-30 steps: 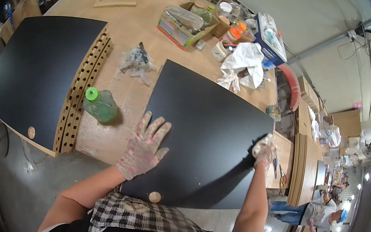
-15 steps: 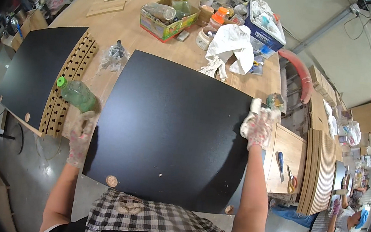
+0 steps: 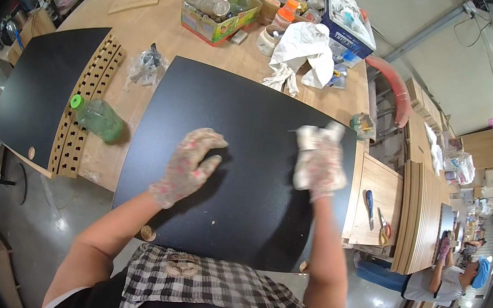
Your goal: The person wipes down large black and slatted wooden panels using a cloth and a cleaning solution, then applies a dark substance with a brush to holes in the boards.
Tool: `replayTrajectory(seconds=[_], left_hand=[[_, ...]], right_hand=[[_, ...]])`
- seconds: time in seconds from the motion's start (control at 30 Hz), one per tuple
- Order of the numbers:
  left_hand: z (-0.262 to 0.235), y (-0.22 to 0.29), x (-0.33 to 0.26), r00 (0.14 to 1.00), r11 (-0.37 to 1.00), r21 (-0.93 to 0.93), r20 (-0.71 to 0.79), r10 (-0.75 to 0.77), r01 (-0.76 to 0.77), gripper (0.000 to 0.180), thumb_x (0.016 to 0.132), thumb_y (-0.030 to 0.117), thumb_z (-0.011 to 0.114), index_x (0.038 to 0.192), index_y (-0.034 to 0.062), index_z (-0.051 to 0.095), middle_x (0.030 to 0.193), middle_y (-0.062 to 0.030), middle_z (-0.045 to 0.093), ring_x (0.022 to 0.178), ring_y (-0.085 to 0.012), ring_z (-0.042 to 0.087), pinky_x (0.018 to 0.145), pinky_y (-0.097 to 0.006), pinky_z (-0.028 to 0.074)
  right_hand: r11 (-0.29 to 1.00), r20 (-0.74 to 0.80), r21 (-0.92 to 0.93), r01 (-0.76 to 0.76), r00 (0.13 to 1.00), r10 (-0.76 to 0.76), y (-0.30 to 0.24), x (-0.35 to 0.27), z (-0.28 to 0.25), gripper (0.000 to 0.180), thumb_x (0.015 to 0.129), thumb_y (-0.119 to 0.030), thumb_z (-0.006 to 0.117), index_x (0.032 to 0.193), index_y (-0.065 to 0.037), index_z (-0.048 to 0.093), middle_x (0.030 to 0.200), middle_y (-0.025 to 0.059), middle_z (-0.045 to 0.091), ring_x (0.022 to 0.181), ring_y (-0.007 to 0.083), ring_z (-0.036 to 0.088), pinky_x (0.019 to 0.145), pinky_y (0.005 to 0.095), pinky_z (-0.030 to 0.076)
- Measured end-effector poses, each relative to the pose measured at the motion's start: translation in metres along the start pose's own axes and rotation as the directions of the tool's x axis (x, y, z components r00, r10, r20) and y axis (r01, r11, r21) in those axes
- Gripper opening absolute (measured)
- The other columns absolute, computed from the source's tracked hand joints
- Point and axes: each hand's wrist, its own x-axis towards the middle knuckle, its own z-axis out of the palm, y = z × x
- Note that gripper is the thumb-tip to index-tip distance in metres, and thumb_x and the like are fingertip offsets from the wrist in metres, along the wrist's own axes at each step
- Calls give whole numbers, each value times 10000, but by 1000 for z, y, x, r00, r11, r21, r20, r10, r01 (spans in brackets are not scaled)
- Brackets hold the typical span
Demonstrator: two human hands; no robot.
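Counter [image 3: 151, 31], far side: a green-and-red cardboard box [image 3: 236, 24] containing bottles [image 3: 209, 5]; a white cloth [image 3: 303, 45] near a blue box [image 3: 349, 40]. Right: a curved red hose [image 3: 396, 81]; a blue-handled tool [image 3: 369, 201] beside scissors [image 3: 384, 234]; stacked boards [image 3: 417, 218].

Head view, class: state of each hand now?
Left hand: open, fingers loosely curled, nothing held, over the black panel.
Right hand: holding a white cloth, somewhat blurred.
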Motion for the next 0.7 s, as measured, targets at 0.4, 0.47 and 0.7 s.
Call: replayTrajectory(seconds=[0.4,0.47,0.7], left_hand=[[15,-30,-9,989,995,90,146,17,-30,299,751,71,686,1048,75,651,1103,-72,627,1163,-315,539,1001,-435,432],[16,-31,-12,992,996,79,127,19,-29,299,753,81,687,1051,83,653,1103,-62,628,1167,-312,537,998,-436,433],[17,-31,-10,990,996,88,144,-7,-6,309,755,77,690,1062,91,653,1104,-52,628,1168,-300,537,1002,-438,427]], right_hand=[[139,38,-987,-75,739,673,-109,75,22,447,705,-481,741,965,-118,714,976,142,704,961,287,664,852,385,505],[204,52,-970,-135,702,710,-104,88,23,460,687,-472,756,927,-82,716,919,136,708,912,276,675,816,367,514],[225,180,-974,10,634,752,-95,109,40,464,702,-489,720,843,-47,724,879,157,698,865,293,668,794,386,511]])
